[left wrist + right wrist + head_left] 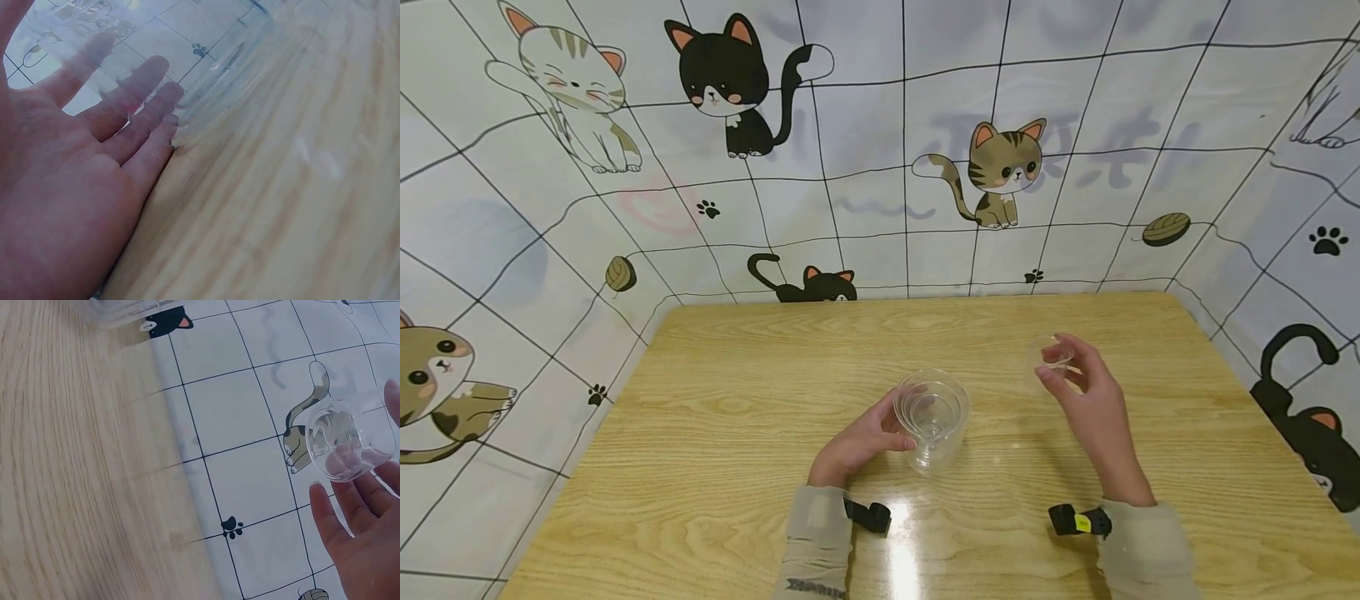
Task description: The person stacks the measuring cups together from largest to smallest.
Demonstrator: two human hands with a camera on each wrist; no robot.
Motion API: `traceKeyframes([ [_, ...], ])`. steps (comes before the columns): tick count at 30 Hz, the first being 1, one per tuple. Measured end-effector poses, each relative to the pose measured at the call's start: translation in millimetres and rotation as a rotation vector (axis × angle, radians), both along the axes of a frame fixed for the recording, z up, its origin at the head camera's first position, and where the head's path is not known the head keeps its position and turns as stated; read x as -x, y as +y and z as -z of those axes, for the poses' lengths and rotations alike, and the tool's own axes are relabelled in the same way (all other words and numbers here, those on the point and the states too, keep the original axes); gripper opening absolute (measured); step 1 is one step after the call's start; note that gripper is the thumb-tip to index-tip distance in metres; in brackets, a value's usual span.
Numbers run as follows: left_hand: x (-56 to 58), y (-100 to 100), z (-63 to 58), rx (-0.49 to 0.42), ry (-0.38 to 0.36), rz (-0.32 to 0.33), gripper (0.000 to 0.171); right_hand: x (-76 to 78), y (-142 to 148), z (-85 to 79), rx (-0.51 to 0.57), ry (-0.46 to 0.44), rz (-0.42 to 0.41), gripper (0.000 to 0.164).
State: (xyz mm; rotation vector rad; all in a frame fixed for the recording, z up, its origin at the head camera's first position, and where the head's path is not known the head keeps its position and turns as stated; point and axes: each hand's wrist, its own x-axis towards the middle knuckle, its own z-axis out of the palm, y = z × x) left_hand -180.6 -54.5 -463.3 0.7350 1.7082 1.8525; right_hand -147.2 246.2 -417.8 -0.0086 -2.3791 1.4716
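Note:
A large clear plastic cup (953, 437) stands on the table with smaller round clear rims visible inside it. My left hand (867, 435) holds it from the left, thumb at the front and fingers around the far side. In the left wrist view, the fingers (147, 78) show through the cup's clear wall (219, 94). To the right, above the table, my right hand (1093, 408) pinches a small clear cup (1051, 353) between thumb and fingers. The right wrist view has this small cup (334, 434) tipped on its side, its round mouth away from the palm.
The wooden table (737, 375) reaches back to a white cloth wall (865, 200) printed with cats and grid lines. Similar cloth walls enclose the left and right sides. Black straps with small devices (872, 518) sit at both wrists.

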Motion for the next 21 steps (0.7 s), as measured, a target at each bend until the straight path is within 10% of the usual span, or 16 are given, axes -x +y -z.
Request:
traceKeyframes([
  [21, 0.5, -1, 0.6, -0.008, 0.002, 0.002, 0.075, -4.6, -21, -10.4, 0.008, 0.106, -0.071, 0.048],
])
